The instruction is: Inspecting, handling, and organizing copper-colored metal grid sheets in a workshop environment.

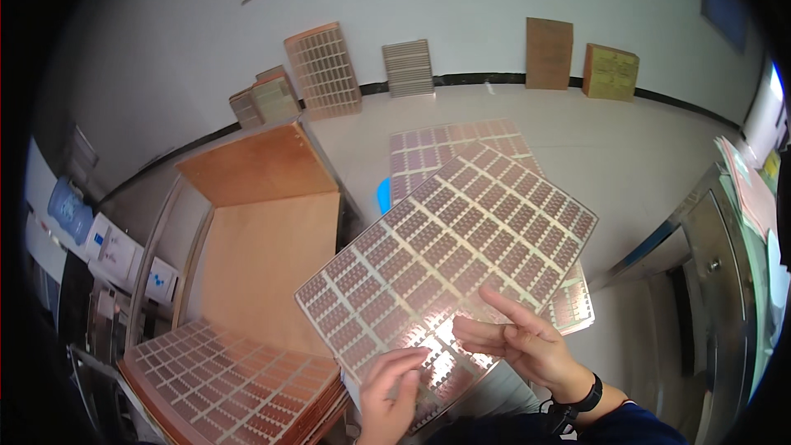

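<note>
A large copper-coloured circuit-board panel (449, 251), patterned in a grid of small repeated units, lies at a slant in front of me. Under it, more such panels (461, 138) stick out at the far side and at the right. My left hand (391, 393) is over the panel's near left part, fingers stretched and thumb apart, with nothing visible in it. Over the near right part is my right hand (527, 342), its fingers spread and its palm turned inward, also holding nothing visible. Whether either hand touches the panel, I cannot tell. Light glares off the surface between them.
At left, a stack of similar panels (235, 383) sits beside a wooden board rack (276, 255). Several board stacks (323, 70) lean on the far wall. A metal cabinet (715, 280) with papers on top stands at right. Something blue (384, 195) shows beyond the panel.
</note>
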Action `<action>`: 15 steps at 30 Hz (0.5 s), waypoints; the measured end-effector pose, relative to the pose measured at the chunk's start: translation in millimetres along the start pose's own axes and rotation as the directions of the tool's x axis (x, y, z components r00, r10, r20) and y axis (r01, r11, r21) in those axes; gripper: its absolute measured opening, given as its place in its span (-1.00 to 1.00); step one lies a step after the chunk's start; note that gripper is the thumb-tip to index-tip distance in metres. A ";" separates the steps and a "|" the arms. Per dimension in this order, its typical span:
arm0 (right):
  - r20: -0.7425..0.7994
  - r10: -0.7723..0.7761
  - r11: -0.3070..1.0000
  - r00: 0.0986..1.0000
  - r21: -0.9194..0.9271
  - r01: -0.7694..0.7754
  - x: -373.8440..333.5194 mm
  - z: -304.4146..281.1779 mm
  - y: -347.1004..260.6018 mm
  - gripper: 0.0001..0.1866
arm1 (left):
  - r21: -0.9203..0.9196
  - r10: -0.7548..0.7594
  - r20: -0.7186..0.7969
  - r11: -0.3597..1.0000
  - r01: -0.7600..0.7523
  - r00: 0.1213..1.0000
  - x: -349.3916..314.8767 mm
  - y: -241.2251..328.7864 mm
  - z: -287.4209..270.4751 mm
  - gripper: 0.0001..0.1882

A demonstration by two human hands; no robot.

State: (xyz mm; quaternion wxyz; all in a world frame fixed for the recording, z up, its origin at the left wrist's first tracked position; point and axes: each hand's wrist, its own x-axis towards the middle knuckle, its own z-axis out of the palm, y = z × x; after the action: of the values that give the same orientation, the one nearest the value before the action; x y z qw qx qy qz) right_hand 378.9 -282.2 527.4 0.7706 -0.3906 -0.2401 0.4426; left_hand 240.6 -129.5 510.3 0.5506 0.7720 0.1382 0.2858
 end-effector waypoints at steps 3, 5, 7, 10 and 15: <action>0.008 0.003 1.000 1.000 0.011 -0.003 0.4 1.5 3.0 -0.44 | 0.052 0.102 0.066 0.993 -0.105 0.993 5.7 13.3 7.6 -0.82; 0.038 -0.001 1.000 0.999 0.002 0.001 1.0 2.3 5.7 -0.43 | 0.058 0.141 0.091 0.987 -0.147 0.986 6.3 15.5 9.6 -0.80; 0.064 -0.010 1.000 0.998 -0.009 0.011 0.6 3.9 6.0 -0.42 | 0.149 0.269 0.127 0.947 -0.286 0.955 7.2 17.0 11.4 -0.72; 0.070 -0.005 1.000 0.998 -0.028 0.007 0.0 3.4 5.9 -0.40 | 0.239 0.290 0.120 0.920 -0.311 0.949 10.2 19.8 19.0 -0.68; 0.022 -0.004 1.000 1.000 -0.012 0.005 -2.7 3.9 1.7 -0.38 | 0.362 0.345 0.130 0.856 -0.369 0.929 11.8 28.9 23.9 -0.62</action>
State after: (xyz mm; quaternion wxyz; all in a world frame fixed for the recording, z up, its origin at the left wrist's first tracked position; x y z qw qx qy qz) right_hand 373.9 -282.5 528.2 0.7666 -0.3898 -0.2520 0.4437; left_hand 261.3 -152.0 535.0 0.3319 0.8843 0.0286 0.3272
